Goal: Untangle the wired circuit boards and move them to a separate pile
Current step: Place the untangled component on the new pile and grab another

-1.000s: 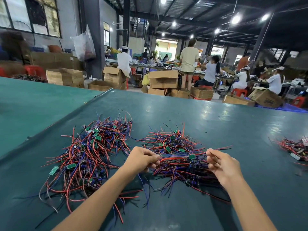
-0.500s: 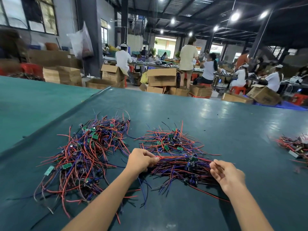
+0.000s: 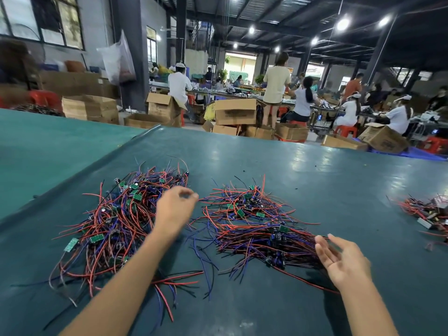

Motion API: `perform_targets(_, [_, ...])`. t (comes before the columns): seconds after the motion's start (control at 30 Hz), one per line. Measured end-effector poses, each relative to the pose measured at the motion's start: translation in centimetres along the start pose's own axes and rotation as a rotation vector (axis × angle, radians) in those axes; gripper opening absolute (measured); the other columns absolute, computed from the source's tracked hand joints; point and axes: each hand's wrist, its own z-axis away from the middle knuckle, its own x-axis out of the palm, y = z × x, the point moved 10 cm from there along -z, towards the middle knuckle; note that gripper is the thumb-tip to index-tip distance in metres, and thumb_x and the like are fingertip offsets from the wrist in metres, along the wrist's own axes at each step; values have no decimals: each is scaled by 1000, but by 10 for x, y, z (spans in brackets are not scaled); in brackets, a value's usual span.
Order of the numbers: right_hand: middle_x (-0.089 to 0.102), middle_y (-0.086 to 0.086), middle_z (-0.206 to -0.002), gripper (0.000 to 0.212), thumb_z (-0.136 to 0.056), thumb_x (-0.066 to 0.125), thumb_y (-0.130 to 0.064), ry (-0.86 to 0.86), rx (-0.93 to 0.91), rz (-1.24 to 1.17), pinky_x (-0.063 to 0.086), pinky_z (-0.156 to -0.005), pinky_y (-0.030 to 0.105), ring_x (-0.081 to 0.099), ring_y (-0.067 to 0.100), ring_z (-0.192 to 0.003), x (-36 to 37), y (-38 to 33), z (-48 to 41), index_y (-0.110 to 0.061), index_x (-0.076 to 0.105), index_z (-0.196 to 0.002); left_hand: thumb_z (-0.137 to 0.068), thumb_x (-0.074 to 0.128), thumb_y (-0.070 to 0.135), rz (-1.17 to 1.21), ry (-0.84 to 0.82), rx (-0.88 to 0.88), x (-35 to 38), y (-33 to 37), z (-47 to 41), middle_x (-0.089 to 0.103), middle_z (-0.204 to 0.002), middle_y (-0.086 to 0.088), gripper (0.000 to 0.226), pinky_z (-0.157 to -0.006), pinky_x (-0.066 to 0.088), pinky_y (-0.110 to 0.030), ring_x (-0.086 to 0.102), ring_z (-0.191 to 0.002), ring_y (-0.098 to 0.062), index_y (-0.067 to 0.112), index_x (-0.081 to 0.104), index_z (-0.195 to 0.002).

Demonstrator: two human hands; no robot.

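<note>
The worktop (image 3: 291,180) is covered by a teal sheet that looks like vinyl or coated cloth, smooth, with a dull sheen that catches the ceiling lights at the far side. The wires (image 3: 116,221) in the piles have smooth plastic insulation, red, blue and black, slightly glossy. The small green boards (image 3: 97,238) among them look matt. Beyond the far edge, the boxes (image 3: 235,111) are plain brown cardboard, matt. A bag (image 3: 118,59) of thin translucent plastic hangs at far left. The red stools (image 3: 345,130) look like plastic.

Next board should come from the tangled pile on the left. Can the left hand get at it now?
Probably yes: the left hand hangs at the right edge of the tangled pile, nothing between them; whether it holds anything is blurred.
</note>
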Motion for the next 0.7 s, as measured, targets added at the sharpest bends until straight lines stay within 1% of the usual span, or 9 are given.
perform_targets(0.1, [65, 8, -49, 13, -92, 57, -1, 92, -180, 12, 50, -34, 28, 62, 17, -38, -8, -8, 21, -7, 53, -104, -88, 70, 29, -245, 60, 91, -52, 7, -30, 71, -88, -1, 19, -78, 46, -28, 64, -82, -19, 20, 73, -105])
perform_targets(0.17, [62, 4, -53, 16, -95, 56, -6, 45, -384, 206, 44, -31, 25, 56, 14, -35, 8, -4, 48, -17, 60, -107, -86, 68, 30, -596, -9, 33, -66, -12, -50, 68, -112, -13, 32, -94, 48, -39, 60, -106, -33, 17, 68, -115])
perform_targets(0.23, [64, -1, -59, 14, -97, 59, -14, -98, -585, 562, 48, -40, 30, 60, 15, -42, 40, 16, 79, -22, 69, -101, -85, 67, 34, -804, -110, -153, -76, -46, -57, 53, -130, -20, 40, -104, 41, -50, 45, -124, -42, 12, 58, -118])
perform_targets(0.3, [72, -5, -73, 12, -96, 61, -27, -266, -734, 1032, 54, -61, 32, 68, 19, -64, 71, 54, 99, -30, 72, -102, -86, 67, 34, -905, -243, -249, -70, -71, -47, 49, -134, -20, 37, -108, 37, -52, 41, -130, -41, 11, 54, -113])
perform_targets(0.4, [70, -13, -101, 18, -98, 48, -43, -310, -878, 1608, 46, -71, 28, 66, 14, -94, 90, 95, 110, -39, 61, -110, -85, 59, 15, -967, -261, -67, -57, -74, -37, 61, -115, -20, 10, -97, 49, -47, 57, -114, -39, 7, 55, -91])
perform_targets(0.5, [65, -13, -104, 21, -100, 41, -44, -319, -957, 1655, 48, -73, 28, 62, 12, -98, 96, 101, 116, -37, 57, -112, -81, 60, 7, -878, -209, 0, -62, -72, -31, 59, -96, -20, 21, -83, 55, -48, 62, -93, -41, 7, 42, -72])
perform_targets(0.57, [64, -12, -102, 22, -99, 42, -42, -341, -987, 1618, 48, -72, 27, 62, 12, -96, 95, 102, 119, -37, 59, -113, -87, 67, 28, -934, -215, -78, -63, -80, -28, 58, -116, -21, 27, -93, 52, -45, 60, -108, -40, 7, 53, -96])
perform_targets(0.63, [62, -13, -103, 23, -100, 42, -42, -356, -1002, 1619, 48, -72, 25, 60, 11, -95, 94, 104, 121, -38, 59, -115, -85, 70, 54, -1000, -271, -159, -59, -88, -26, 54, -130, -19, 59, -99, 45, -46, 55, -121, -39, 10, 52, -120])
perform_targets(0.7, [62, -13, -103, 23, -100, 43, -41, -359, -1013, 1611, 47, -71, 23, 59, 10, -94, 93, 103, 123, -38, 60, -116, -84, 69, 60, -1000, -272, -157, -56, -90, -27, 59, -127, -14, 62, -99, 44, -46, 58, -120, -36, 12, 50, -119])
